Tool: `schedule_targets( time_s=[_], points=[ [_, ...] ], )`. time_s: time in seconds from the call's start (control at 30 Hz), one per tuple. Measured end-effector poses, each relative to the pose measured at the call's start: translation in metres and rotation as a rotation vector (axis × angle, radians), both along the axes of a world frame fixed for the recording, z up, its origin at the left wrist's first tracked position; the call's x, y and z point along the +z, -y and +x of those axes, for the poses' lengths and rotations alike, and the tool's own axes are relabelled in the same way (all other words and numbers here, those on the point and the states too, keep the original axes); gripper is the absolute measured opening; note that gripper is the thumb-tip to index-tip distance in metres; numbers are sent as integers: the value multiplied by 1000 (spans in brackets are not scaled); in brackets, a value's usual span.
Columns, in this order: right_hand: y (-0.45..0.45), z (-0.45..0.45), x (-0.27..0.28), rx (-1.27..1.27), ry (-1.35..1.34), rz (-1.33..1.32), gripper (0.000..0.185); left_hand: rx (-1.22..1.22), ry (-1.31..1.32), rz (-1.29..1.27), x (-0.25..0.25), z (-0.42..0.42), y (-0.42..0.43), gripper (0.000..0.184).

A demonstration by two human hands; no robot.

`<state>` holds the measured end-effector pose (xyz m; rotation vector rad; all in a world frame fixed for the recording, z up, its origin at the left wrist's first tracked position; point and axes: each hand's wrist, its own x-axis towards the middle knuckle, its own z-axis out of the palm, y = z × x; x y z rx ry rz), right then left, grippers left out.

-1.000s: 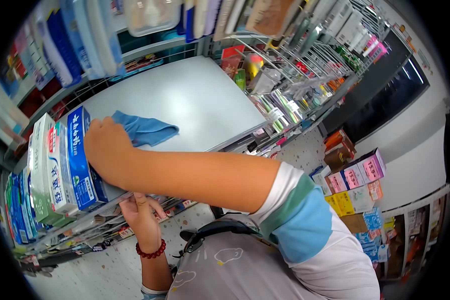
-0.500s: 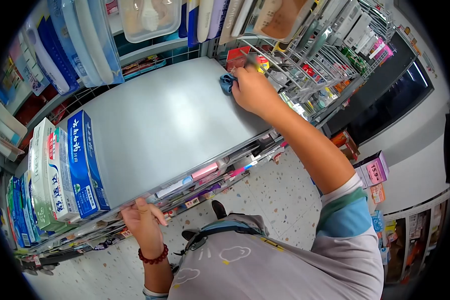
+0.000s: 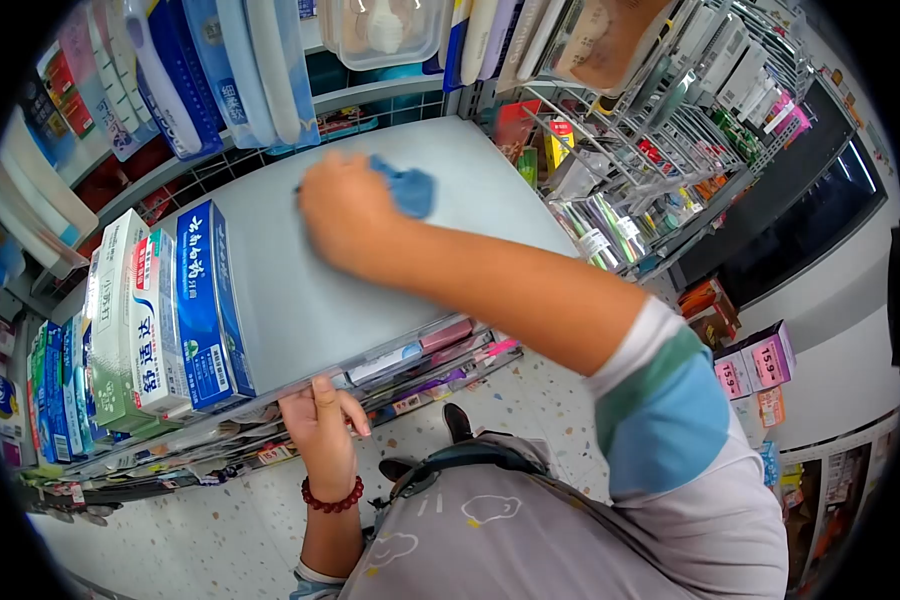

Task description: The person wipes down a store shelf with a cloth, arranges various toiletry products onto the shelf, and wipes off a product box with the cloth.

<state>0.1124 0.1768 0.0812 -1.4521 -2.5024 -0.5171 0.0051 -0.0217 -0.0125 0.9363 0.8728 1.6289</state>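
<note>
Head view shows my right hand (image 3: pixel 348 208) curled over a blue cloth (image 3: pixel 410 190) towards the back edge of the grey shelf (image 3: pixel 490 190), its grip too blurred to tell, while my left hand (image 3: pixel 322 418) rests loosely spread at the front edge, perhaps to steady me.

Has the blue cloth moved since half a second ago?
Yes. Against the shelf, the blue cloth has moved left, toward the blue box.
</note>
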Motion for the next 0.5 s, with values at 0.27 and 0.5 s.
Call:
schedule_targets(
  time_s=[0.27, 0.5],
  points=[
    [6, -121, -1, -141, -297, -182, 30, 61, 35, -21, -6, 3, -3, 27],
    [-20, 1, 6, -111, -385, -164, 23, 42, 58, 20, -1, 4, -2, 31]
  ],
)
